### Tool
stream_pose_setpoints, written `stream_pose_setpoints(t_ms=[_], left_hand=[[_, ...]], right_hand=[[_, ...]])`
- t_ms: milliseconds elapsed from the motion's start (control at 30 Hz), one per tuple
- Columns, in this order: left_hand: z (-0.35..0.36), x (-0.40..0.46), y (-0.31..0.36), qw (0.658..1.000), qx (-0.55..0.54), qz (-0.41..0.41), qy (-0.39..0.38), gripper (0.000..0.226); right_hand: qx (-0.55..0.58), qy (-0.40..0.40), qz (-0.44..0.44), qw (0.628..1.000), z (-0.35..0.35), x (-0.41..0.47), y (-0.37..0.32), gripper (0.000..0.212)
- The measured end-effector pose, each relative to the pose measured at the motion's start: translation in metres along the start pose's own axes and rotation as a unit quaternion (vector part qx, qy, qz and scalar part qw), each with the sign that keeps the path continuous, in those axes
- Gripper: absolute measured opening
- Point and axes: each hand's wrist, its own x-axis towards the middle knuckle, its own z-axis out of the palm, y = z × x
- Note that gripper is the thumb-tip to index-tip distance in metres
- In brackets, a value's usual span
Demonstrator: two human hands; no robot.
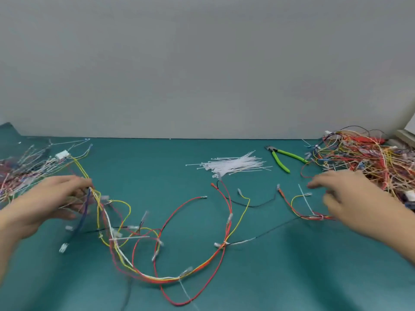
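A wire harness (157, 277) of red, yellow, white and black wires lies in a loop across the green table (280, 277), bound in places with white zip ties. My left hand (51, 203) grips the harness near its upper left end, fingers curled round the yellow and blue wires. My right hand (350, 198) hovers, blurred, with fingers spread over a short red and yellow wire branch (314, 216) with a zip tie; it holds nothing that I can see.
A bundle of loose white zip ties (235, 164) lies at the table's middle back. Green-handled cutters (280, 159) lie to its right. A big tangle of coloured wires (368, 160) fills the back right, another pile (20, 173) the left. A grey wall stands behind.
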Motion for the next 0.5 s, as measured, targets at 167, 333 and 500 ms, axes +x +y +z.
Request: stream_pose_setpoints(t_ms=[167,333,500], left_hand=[[0.034,-0.011,0.031,0.993,0.049,0.053,0.091,0.053],[0.047,-0.034,0.057,0.858,0.493,0.091,0.112,0.052],[0.105,-0.116,0.088,0.889,0.264,0.374,0.034,0.029]], right_hand=[[0.252,-0.081,-0.194,0.945,0.01,-0.024,-0.084,0.041],[0.302,-0.06,-0.226,0.924,0.045,-0.024,-0.104,0.017],[0.331,-0.079,-0.218,0.915,0.048,-0.013,-0.116,0.013]])
